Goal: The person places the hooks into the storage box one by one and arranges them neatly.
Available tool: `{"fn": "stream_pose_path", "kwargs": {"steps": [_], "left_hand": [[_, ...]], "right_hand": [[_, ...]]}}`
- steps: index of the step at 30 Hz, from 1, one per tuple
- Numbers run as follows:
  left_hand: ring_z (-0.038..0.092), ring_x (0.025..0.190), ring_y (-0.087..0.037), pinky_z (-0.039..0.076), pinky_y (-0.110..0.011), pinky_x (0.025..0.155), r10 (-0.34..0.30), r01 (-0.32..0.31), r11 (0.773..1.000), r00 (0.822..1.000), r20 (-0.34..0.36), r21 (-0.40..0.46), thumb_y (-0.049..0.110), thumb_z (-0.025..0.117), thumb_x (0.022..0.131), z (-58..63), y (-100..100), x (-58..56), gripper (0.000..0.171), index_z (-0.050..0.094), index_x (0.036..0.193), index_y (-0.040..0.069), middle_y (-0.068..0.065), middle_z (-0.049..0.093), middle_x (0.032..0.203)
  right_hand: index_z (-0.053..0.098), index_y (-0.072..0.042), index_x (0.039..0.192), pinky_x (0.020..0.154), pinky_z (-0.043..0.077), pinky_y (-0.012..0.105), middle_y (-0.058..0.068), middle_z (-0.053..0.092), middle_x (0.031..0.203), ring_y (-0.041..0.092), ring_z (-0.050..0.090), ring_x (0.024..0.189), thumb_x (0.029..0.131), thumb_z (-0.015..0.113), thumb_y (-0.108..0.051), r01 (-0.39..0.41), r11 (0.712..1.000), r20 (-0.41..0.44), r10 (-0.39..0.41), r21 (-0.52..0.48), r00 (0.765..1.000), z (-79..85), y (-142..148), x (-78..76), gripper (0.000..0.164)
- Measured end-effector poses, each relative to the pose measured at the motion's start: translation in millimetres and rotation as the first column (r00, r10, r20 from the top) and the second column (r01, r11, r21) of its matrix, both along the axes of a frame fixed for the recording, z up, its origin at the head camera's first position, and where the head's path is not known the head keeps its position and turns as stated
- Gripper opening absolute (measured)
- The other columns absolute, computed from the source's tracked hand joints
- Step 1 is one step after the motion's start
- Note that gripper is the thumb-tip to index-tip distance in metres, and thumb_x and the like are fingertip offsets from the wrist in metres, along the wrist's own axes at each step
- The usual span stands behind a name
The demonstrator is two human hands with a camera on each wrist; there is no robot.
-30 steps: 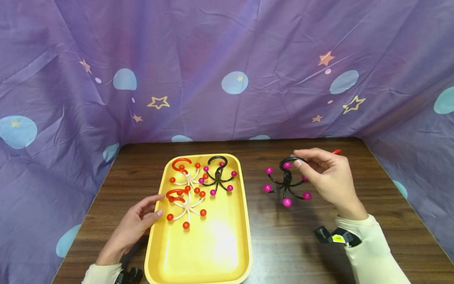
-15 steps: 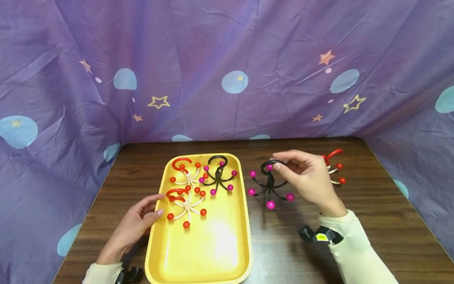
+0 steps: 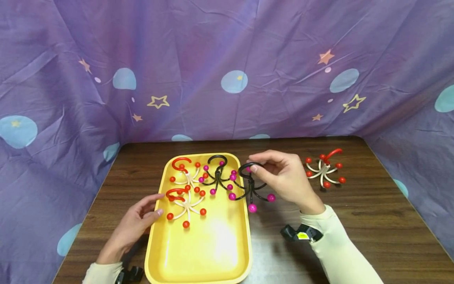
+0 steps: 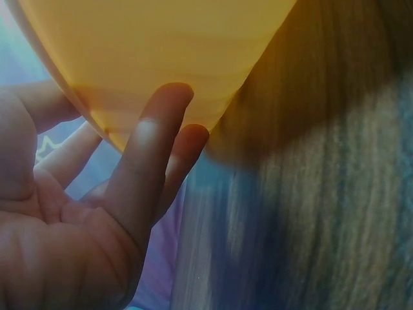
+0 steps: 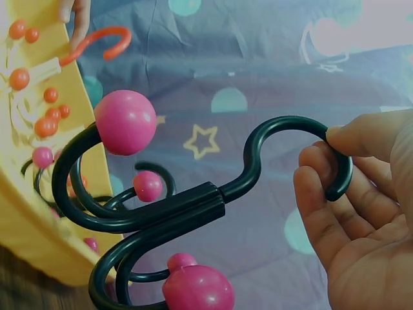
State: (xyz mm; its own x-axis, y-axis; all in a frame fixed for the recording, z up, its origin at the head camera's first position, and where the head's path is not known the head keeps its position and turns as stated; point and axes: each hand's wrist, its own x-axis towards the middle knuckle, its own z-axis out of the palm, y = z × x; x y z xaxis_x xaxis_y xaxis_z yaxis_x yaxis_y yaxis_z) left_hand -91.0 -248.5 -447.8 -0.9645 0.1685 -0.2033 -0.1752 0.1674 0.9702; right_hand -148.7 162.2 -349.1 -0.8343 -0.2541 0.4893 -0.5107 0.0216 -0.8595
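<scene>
My right hand pinches the curved hook of a black hook hanger between thumb and fingers. The hanger's several curled arms end in pink balls, and it overlaps the right rim of a yellow tray in the head view. Close up in the right wrist view, the fingers meet near the hook's end. My left hand holds the tray's left rim; in the left wrist view two fingers lie against its outer wall. Inside lie another black hanger and two white ones with red hooks.
A white hanger with a red hook and red balls stands on the brown wooden table at the back right. A purple curtain with stars and blue dots surrounds the table's back and sides.
My right hand has carried the black hanger leftward from above the table to the tray's right rim. This uncovers the white hanger at the back right. The left hand stays put.
</scene>
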Motion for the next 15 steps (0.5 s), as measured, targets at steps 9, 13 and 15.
{"fn": "stream_pose_path", "kwargs": {"steps": [9,13,15], "left_hand": [[0.075,0.101,-0.024,0.066,-0.044,0.076,0.008,-0.008,1.000,1.000,0.017,-0.003,0.012,0.065,0.106,-2.6,-0.3,-0.6,0.053,0.046,0.155,0.006,-0.034,0.056,0.142],[0.075,0.101,-0.023,0.066,-0.045,0.076,0.001,-0.001,1.000,1.000,0.014,0.016,0.012,0.064,0.106,-0.6,-0.5,-0.9,0.053,0.045,0.156,0.006,-0.033,0.057,0.140],[0.075,0.101,-0.022,0.066,-0.045,0.076,-0.004,0.004,1.000,1.000,0.009,0.023,0.012,0.064,0.106,-0.3,-0.9,-0.7,0.054,0.045,0.156,0.005,-0.032,0.058,0.138]], "right_hand": [[0.076,0.009,0.108,0.077,0.064,0.026,0.019,0.078,0.104,0.008,0.076,0.090,0.088,0.076,0.014,-0.037,0.999,-0.002,0.037,0.011,0.999,-3.1,-27.4,2.7,0.021],[0.076,0.009,0.107,0.078,0.064,0.026,0.024,0.077,0.103,0.007,0.075,0.092,0.088,0.075,0.013,-0.053,0.999,0.004,0.053,0.005,0.999,-5.6,-38.6,4.3,0.019],[0.076,0.009,0.107,0.077,0.064,0.025,0.024,0.077,0.103,0.006,0.075,0.090,0.089,0.075,0.013,-0.061,0.998,0.008,0.060,0.009,0.998,-7.1,-44.0,5.1,0.019]]}}
